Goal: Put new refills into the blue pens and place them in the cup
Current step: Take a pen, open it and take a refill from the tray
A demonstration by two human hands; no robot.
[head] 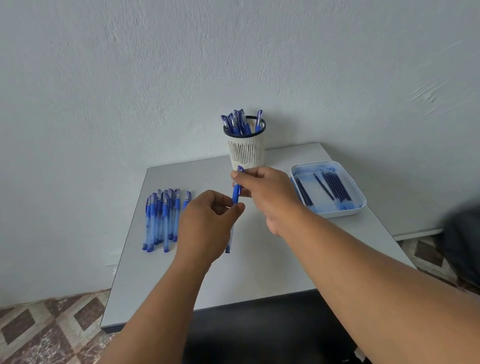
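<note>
At far left on the grey square table (142, 285), a row of translucent blue capped pens (164, 217) is laid side by side; these are judged to be awaiting refills. Beside them, the left hand (208, 227) is curled around the lower clear barrel of a blue pen (236, 193), whose tip is seen below the hand. The upper blue section of the same pen is pinched by the fingers of the right hand (268, 191), so that the pen is held above the table between both hands. Behind them, a white slotted cup with a dark rim (248, 152) is shown already holding several blue pens. At right, dark blue refills (335, 187) lie in a white ink-stained rectangular tray (358, 204). The task is judged partly complete.
</note>
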